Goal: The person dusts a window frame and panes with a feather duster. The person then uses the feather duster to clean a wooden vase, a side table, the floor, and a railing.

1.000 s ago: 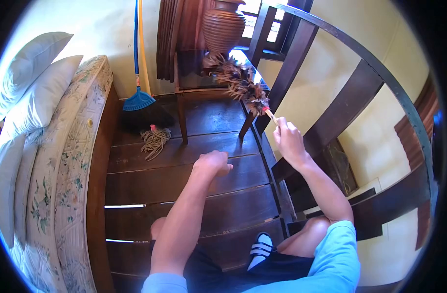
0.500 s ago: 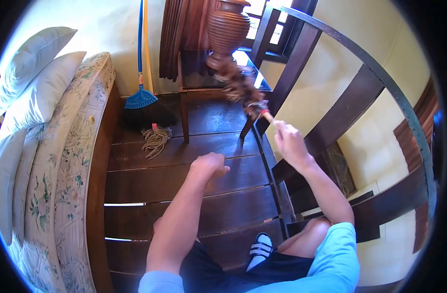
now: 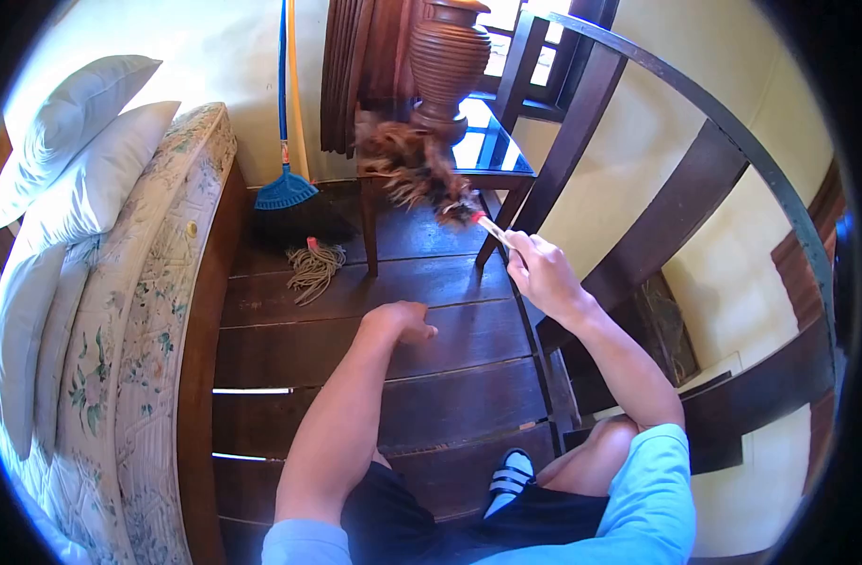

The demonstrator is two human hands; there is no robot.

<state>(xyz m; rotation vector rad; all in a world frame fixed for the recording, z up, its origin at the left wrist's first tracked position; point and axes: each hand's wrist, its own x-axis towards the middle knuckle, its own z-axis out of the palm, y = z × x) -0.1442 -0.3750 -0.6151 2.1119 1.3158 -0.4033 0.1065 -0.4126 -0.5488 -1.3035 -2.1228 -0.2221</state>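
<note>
A brown feather duster (image 3: 421, 174) is in my right hand (image 3: 547, 276), fingers closed around its pale handle near the red band. Its feathers, blurred by motion, sweep across the front of a small dark table (image 3: 499, 141). On that table stands a ribbed brown wooden vase or lamp base (image 3: 448, 61), partly behind the feathers. My left hand (image 3: 400, 322) hangs over the wooden floor with its thumb apart from the loosely bent fingers, and nothing shows in it.
A floral mattress (image 3: 120, 348) with white pillows (image 3: 82, 179) lies on the left. A blue broom (image 3: 286, 188) and a string mop head (image 3: 315, 271) stand by the wall. A curved dark wooden railing (image 3: 676, 71) runs along the right. The plank floor (image 3: 450, 330) has gaps.
My right hand has drawn slightly left, and the duster's feathers have swung left from the table's top to its front left edge. My left hand has barely moved.
</note>
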